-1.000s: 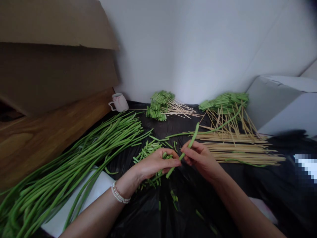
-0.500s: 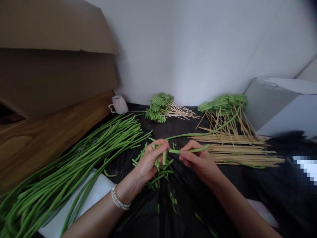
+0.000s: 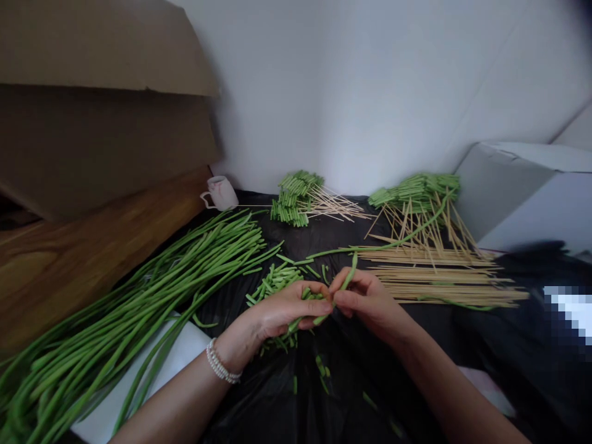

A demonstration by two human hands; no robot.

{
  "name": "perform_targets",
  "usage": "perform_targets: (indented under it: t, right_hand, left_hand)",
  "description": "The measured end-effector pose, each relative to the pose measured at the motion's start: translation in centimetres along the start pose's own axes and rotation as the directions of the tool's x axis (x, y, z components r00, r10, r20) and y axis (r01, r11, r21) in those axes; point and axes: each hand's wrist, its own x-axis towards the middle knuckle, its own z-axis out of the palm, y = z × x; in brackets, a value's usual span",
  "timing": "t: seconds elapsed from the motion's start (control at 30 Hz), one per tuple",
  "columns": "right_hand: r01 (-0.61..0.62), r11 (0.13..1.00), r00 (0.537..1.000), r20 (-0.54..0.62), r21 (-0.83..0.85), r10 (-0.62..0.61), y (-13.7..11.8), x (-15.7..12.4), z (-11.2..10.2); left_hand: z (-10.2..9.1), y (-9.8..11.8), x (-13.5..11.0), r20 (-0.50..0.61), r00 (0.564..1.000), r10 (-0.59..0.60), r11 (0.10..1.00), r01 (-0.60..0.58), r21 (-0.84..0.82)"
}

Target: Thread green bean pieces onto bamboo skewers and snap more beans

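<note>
My left hand (image 3: 291,306) is closed around several short cut pieces of long green bean, a beaded bracelet on its wrist. Pinched in my right hand (image 3: 363,296) is a length of green bean (image 3: 352,271), its tip pointing up. The fingertips of both hands meet over the black plastic sheet (image 3: 342,382). A heap of cut bean pieces (image 3: 275,280) lies behind and under my left hand. To the left spreads a large bundle of whole long beans (image 3: 152,308), partly on a white sheet (image 3: 185,339).
Bean pieces threaded on skewers form a stack (image 3: 296,194) at the back and another (image 3: 416,190) at back right. Bare wooden skewers (image 3: 444,280) lie right of my hands. A mug (image 3: 222,193), a cardboard box (image 3: 106,111) and a white box (image 3: 522,191) stand around.
My left hand has moved right and down, uncovering more of the cut heap. The bean in my right hand has turned from nearly level to upright, and both hands are now together.
</note>
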Motion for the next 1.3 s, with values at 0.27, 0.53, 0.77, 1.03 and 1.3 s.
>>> perform_targets:
  t: [0.27, 0.53, 0.77, 1.03, 1.3]
  right_hand:
    - [-0.011, 0.999, 0.993, -0.116, 0.036, 0.015, -0.8, 0.0, -0.2]
    - [-0.006, 0.999, 0.996, -0.092, -0.037, 0.003, -0.5, 0.2, 0.0]
    - [0.047, 0.998, 0.978, -0.203, -0.029, -0.052, -0.3, 0.3, -0.4]
    - [0.093, 0.982, 0.98, -0.16, -0.164, -0.12, 0.3, 0.2, 0.4]
    - [0.106, 0.948, 0.989, -0.067, -0.3, -0.131, 0.0, 0.1, 0.6]
  left_hand:
    - [-0.1, 0.2, 0.0, -0.017, 1.0, -0.021, 0.999, 0.021, 0.033]
    - [0.2, 0.2, 0.0, -0.09, 0.994, 0.065, 0.994, -0.056, 0.098]
    - [0.3, -0.1, 0.1, -0.155, 0.973, 0.172, 0.975, -0.145, 0.169]
    - [-2.0, 1.2, 0.5, -0.564, 0.718, 0.409, 0.824, -0.556, -0.109]
    - [0.3, 0.1, 0.3, -0.275, 0.935, 0.224, 0.974, -0.224, 0.03]
